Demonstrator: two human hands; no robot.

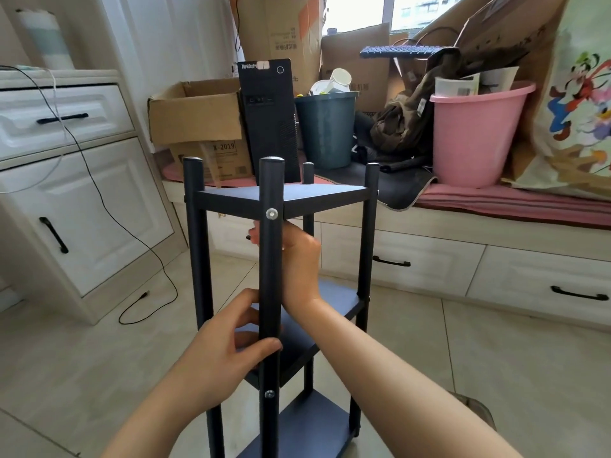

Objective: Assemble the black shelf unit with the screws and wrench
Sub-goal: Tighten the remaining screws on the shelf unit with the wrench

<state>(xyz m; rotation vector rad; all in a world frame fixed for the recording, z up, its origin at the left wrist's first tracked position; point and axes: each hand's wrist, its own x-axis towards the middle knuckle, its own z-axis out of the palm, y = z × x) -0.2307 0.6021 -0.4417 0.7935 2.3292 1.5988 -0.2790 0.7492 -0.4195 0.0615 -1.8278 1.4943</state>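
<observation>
Shelf unit upright on floor. Left hand grips front post, steadying it; right hand closed behind post (small dark tool, likely wrench).

a black computer tower stands upright on the window bench, between an open cardboard box and a dark bin holding paper cups. a pink bucket stands further right. a white cabinet occupies the left side, with a black cable trailing to the floor.
</observation>
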